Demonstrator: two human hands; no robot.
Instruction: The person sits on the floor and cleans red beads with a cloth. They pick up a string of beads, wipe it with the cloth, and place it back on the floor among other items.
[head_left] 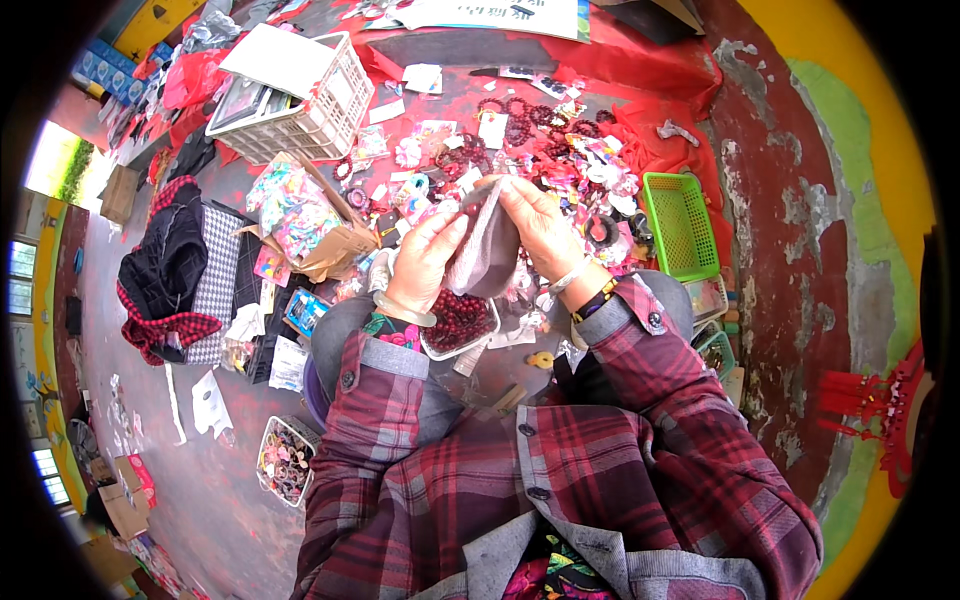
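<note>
Between both hands I hold up a greyish-mauve piece of soft fabric that looks like a small pouch [487, 255]. The fingers of my left hand [424, 258] pinch its left edge. At its upper right edge, my right hand [545, 228] grips with thumb and fingers. What is inside the fabric, if anything, cannot be seen. Just below it sits a white basket of dark red beads [462, 322]. Beyond my hands, dark red bead bracelets [520, 122] lie heaped among small packets and trinkets on red cloth.
A green plastic basket [683, 225] stands at right. To the left are an opened cardboard box [335, 255] of colourful packets, a large white crate [340, 100] and a dark jacket [165, 265]. A small basket of trinkets [285, 462] is near my left elbow. A peeling red wall [780, 250] runs along the right.
</note>
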